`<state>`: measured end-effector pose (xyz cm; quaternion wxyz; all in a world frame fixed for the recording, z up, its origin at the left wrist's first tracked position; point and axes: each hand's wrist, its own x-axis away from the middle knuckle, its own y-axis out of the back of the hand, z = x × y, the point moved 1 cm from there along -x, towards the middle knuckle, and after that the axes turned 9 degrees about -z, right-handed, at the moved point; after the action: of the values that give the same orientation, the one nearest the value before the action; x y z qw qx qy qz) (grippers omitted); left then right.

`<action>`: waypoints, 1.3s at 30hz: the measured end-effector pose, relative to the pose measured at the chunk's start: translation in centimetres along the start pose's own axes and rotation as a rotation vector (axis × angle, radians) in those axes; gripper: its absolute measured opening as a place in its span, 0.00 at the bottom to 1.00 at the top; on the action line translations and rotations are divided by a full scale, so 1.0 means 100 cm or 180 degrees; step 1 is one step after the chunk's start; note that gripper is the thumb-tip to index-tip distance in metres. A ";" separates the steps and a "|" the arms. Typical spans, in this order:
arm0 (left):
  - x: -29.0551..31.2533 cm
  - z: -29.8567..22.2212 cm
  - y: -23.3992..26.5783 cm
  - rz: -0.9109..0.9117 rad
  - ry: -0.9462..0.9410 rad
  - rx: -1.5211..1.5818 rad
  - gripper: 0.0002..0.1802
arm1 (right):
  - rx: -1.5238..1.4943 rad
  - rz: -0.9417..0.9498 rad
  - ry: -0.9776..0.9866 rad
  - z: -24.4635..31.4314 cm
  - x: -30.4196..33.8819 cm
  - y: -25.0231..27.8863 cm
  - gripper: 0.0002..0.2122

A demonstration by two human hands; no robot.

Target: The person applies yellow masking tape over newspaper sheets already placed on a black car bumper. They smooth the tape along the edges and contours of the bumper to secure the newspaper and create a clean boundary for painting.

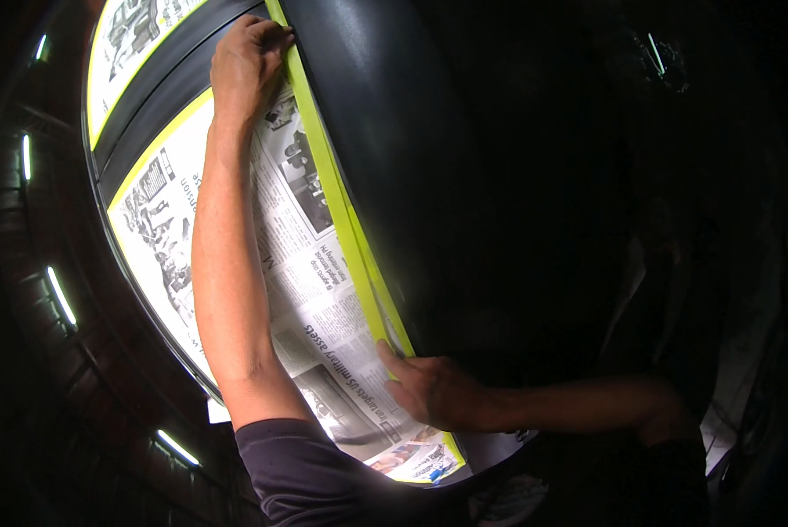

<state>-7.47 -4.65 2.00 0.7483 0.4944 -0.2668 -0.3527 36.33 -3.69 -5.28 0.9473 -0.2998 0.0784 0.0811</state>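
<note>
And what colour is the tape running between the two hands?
The tape is bright yellow-green, seen best in the head view.

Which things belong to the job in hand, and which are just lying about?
Part of the job:
yellow tape, touched by left hand and right hand
newspaper under the left forearm
second newspaper, upper left, yellow-edged
black panel

Just around:
strip lights, left
rest too dark to tell

Newspaper (275, 237) matt paper; tape (331, 180) smooth; panel (394, 105) glossy.
</note>
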 end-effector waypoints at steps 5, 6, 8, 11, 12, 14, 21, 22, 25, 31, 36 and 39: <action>0.000 0.003 -0.002 -0.0064 -0.0093 0.0009 0.09 | -0.0343 0.0304 -0.0377 -0.003 0.000 0.005 0.26; 0.000 0.003 -0.002 -0.0071 -0.0144 -0.0013 0.09 | -0.0315 0.0311 -0.0383 -0.003 0.000 0.007 0.26; -0.001 0.004 -0.002 -0.0061 -0.0181 -0.0027 0.08 | -0.0260 0.0323 -0.0408 -0.001 0.001 0.010 0.26; -0.001 0.001 0.001 0.0017 -0.0080 -0.0019 0.09 | -0.0247 0.0294 -0.0512 0.005 0.000 0.017 0.22; 0.000 -0.001 0.002 0.0065 -0.0005 -0.0018 0.10 | -0.0222 0.0251 -0.0313 0.005 0.001 0.015 0.23; -0.002 -0.003 0.002 0.0125 0.0068 0.0001 0.10 | -0.0161 0.0275 -0.0042 0.005 0.002 0.011 0.25; -0.003 0.002 0.000 0.0031 -0.0113 0.0073 0.08 | -0.0024 0.0495 0.0026 0.009 -0.002 -0.008 0.28; -0.003 0.003 -0.001 0.0029 -0.0114 0.0065 0.08 | -0.0093 0.0402 -0.0035 0.007 0.000 -0.006 0.29; -0.003 0.005 -0.001 0.0040 -0.0156 0.0054 0.08 | -0.0183 0.0384 -0.0185 0.003 0.001 -0.001 0.30; -0.002 0.003 -0.002 -0.0002 -0.0194 0.0113 0.08 | -0.0302 0.0504 -0.0503 -0.003 0.000 0.009 0.31; 0.004 0.003 -0.001 -0.0086 -0.0278 0.0191 0.09 | -0.0450 0.0588 -0.0773 -0.003 0.000 0.013 0.30; 0.008 0.001 0.004 0.0022 -0.0253 0.0285 0.09 | -0.0521 0.0557 -0.0887 0.002 0.002 0.017 0.30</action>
<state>-6.96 -5.28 2.47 0.7155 0.5120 -0.3135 -0.3572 36.16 -2.24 -6.12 0.9108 -0.3537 -0.0347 0.2102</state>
